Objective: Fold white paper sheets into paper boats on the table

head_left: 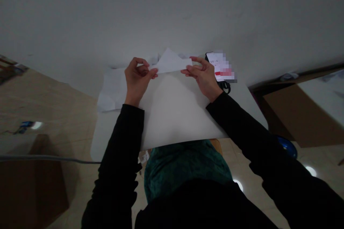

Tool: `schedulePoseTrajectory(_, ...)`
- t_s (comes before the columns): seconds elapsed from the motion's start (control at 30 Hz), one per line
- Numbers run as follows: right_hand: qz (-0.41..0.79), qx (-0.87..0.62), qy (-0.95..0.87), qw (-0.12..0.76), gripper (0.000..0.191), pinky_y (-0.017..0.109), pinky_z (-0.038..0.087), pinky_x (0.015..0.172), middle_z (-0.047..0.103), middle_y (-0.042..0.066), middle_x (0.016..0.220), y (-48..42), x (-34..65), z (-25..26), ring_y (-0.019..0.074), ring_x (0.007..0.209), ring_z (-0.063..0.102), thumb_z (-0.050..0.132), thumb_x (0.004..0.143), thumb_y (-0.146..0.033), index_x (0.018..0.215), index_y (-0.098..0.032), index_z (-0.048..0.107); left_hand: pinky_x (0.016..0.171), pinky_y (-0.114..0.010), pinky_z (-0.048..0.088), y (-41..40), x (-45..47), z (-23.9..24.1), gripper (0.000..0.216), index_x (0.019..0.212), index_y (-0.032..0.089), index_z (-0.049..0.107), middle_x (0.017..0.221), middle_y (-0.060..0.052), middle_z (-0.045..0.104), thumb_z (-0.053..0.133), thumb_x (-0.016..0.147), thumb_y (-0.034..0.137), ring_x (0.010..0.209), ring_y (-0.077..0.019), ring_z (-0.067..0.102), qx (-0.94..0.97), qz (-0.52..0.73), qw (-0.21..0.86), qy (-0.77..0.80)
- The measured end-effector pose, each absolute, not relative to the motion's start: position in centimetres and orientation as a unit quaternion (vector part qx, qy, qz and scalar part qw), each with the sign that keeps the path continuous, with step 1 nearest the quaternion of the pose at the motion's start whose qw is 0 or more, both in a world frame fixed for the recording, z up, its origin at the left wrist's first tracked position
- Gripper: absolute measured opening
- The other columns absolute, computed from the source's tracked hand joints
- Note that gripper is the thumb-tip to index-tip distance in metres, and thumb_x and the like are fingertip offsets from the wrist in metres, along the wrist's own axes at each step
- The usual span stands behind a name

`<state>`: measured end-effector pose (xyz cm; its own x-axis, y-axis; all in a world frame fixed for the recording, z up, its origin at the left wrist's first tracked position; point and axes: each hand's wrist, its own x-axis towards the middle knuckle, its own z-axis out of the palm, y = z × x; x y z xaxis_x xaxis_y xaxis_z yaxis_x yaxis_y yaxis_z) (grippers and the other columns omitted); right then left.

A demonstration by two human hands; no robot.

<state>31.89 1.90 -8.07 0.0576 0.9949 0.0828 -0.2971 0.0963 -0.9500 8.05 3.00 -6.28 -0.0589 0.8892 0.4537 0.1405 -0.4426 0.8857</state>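
Observation:
A folded sheet of white paper [170, 62], with a pointed peak in the middle and a straight band along its lower edge, is held up above the white table [172, 114]. My left hand [138, 78] pinches its left end between thumb and fingers. At the right end, my right hand [202, 73] grips the band with thumb and fingertips. Beneath and beside my left hand lies another sheet of white paper [112, 89], flat and slightly creased. Some pale paper pieces show behind the folded sheet, too hidden to make out.
A phone [219, 66] with a lit, partly blurred screen stands right of my right hand, a black cable [225, 86] by it. The wall [172, 10] rises behind the table. Cardboard [303, 114] lies at right, a brown box [34, 189] at lower left.

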Motion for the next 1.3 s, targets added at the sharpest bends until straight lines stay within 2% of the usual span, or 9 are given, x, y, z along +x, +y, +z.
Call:
schedulePoseTrajectory(0.1, 0.553, -0.410, -0.446, 0.572, 0.039, 0.030, 0.061, 0.078, 0.072, -0.002, 0.077, 2.0, 32.2, -8.1, 0.0184, 0.086, 0.077, 0.091, 0.069, -0.042, 0.091, -0.025, 0.064, 0.059, -0.024, 0.055, 3.2, 8.1, -6.6, 0.052, 0.096, 0.026, 0.070, 0.064, 0.006, 0.061, 0.091, 0.063, 0.059, 0.056, -0.0097, 0.060, 0.636, 0.563, 0.301, 0.434)
schedulePoseTrajectory(0.23, 0.535, -0.409, -0.498, 0.546, 0.029, 0.028, 0.059, 0.072, 0.074, 0.001, 0.078, 1.7, 32.3, -8.0, 0.0140, 0.073, 0.072, 0.089, 0.071, -0.040, 0.080, -0.021, 0.069, 0.058, -0.022, 0.048, 3.3, 8.4, -7.0, 0.052, 0.086, 0.024, 0.075, 0.067, 0.003, 0.065, 0.085, 0.065, 0.070, 0.059, -0.0090, 0.058, 0.661, 0.542, 0.284, 0.435)
schedulePoseTrajectory(0.43, 0.503, -0.417, -0.503, 0.566, 0.030, 0.032, 0.061, 0.072, 0.071, 0.002, 0.069, 1.3, 31.7, -7.7, 0.0145, 0.068, 0.068, 0.088, 0.073, -0.043, 0.069, -0.021, 0.067, 0.053, -0.021, 0.042, 3.7, 8.0, -7.0, 0.039, 0.078, 0.021, 0.073, 0.056, 0.004, 0.058, 0.087, 0.070, 0.057, 0.052, -0.0077, 0.053, 0.638, 0.546, 0.309, 0.447)
schedulePoseTrajectory(0.53, 0.468, -0.421, -0.505, 0.590, 0.029, 0.035, 0.061, 0.076, 0.071, 0.002, 0.071, 0.9, 31.2, -7.6, 0.0164, 0.071, 0.069, 0.084, 0.076, -0.048, 0.073, -0.023, 0.070, 0.056, -0.020, 0.045, 3.9, 8.1, -7.4, 0.034, 0.072, 0.020, 0.067, 0.058, 0.004, 0.057, 0.082, 0.080, 0.049, 0.054, -0.0064, 0.053, 0.603, 0.567, 0.320, 0.460)
schedulePoseTrajectory(0.63, 0.393, -0.428, -0.550, 0.600, 0.024, 0.038, 0.060, 0.082, 0.074, 0.003, 0.082, 0.1, 30.9, -7.7, 0.0188, 0.079, 0.068, 0.079, 0.082, -0.050, 0.086, -0.027, 0.078, 0.056, -0.019, 0.047, 3.9, 9.1, -8.0, 0.041, 0.070, 0.022, 0.059, 0.061, 0.004, 0.055, 0.074, 0.088, 0.055, 0.054, -0.0056, 0.053, 0.533, 0.606, 0.361, 0.467)
schedulePoseTrajectory(0.83, 0.223, -0.376, -0.774, 0.458, 0.020, 0.044, 0.054, 0.092, 0.076, 0.006, 0.098, -0.4, 31.0, -8.5, 0.0234, 0.098, 0.066, 0.063, 0.096, -0.046, 0.096, -0.033, 0.078, 0.073, -0.032, 0.062, 2.3, 12.6, -7.8, 0.055, 0.103, 0.027, 0.061, 0.101, -0.007, 0.072, 0.054, 0.088, 0.079, 0.091, -0.0194, 0.075, 0.502, 0.560, 0.509, 0.418)
schedulePoseTrajectory(1.03, 0.120, -0.381, -0.801, 0.446, 0.032, 0.043, 0.053, 0.081, 0.069, 0.010, 0.097, 0.2, 31.1, -9.3, 0.0248, 0.097, 0.062, 0.045, 0.105, -0.038, 0.093, -0.027, 0.073, 0.079, -0.036, 0.063, 0.3, 13.0, -5.6, 0.056, 0.135, 0.041, 0.052, 0.117, -0.003, 0.071, 0.070, 0.087, 0.064, 0.101, -0.0195, 0.075, 0.489, 0.588, 0.514, 0.388)
schedulePoseTrajectory(1.13, 0.109, -0.385, -0.797, 0.452, 0.031, 0.043, 0.052, 0.083, 0.066, 0.009, 0.095, 0.3, 31.1, -9.5, 0.0251, 0.098, 0.060, 0.044, 0.105, -0.035, 0.091, -0.027, 0.071, 0.080, -0.033, 0.064, -0.3, 13.1, -5.8, 0.054, 0.132, 0.042, 0.059, 0.116, -0.001, 0.073, 0.077, 0.084, 0.058, 0.097, -0.0175, 0.075, 0.526, 0.576, 0.487, 0.393)
schedulePoseTrajectory(1.3, 0.215, -0.381, -0.766, 0.470, 0.017, 0.040, 0.054, 0.090, 0.066, 0.005, 0.101, 0.3, 30.9, -9.5, 0.0217, 0.097, 0.062, 0.058, 0.100, -0.035, 0.095, -0.030, 0.073, 0.082, -0.028, 0.064, 0.0, 13.6, -8.1, 0.043, 0.103, 0.022, 0.078, 0.111, -0.007, 0.079, 0.083, 0.077, 0.055, 0.084, -0.0150, 0.075, 0.560, 0.573, 0.423, 0.423)
